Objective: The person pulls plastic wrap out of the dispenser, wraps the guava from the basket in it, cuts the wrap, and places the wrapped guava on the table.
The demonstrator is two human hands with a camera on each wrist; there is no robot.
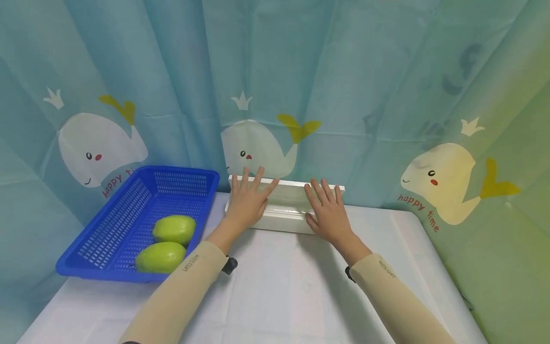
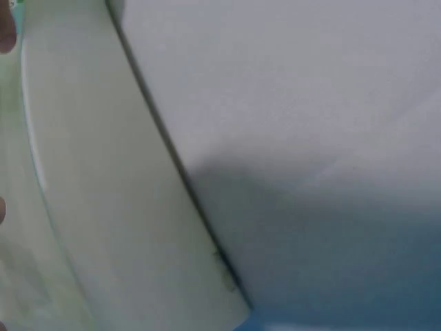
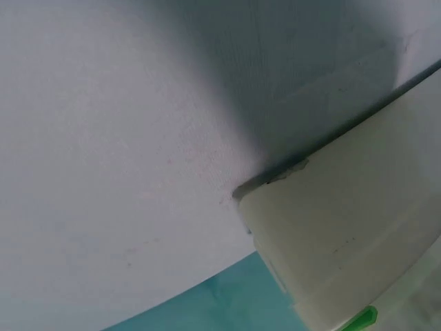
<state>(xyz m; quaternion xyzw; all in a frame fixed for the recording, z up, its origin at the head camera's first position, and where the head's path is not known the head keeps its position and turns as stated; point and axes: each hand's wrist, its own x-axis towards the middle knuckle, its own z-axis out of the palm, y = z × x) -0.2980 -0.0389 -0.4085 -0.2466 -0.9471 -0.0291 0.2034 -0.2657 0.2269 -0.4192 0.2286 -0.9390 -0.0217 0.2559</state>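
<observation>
A long white box (image 1: 279, 223) stands at the back of the table against the curtain, with its raised back edge behind a pale, glossy upper part. My left hand (image 1: 247, 203) lies over its left part, fingers straight and spread toward the back edge. Over the right part is my right hand (image 1: 330, 215), fingers extended, thumb at the front of the box. The box's smooth side (image 2: 117, 179) fills much of the left wrist view, with fingertips (image 2: 5, 31) at the left margin. In the right wrist view, a small green piece (image 3: 362, 318) shows by the box's end.
To the left, a blue plastic basket (image 1: 107, 274) holds two green fruits, one behind (image 1: 174, 229) and one nearer (image 1: 160, 258). My left forearm passes close to its right side. A blue-green curtain (image 1: 365, 86) with whale prints hangs behind the white-covered table (image 1: 275, 296).
</observation>
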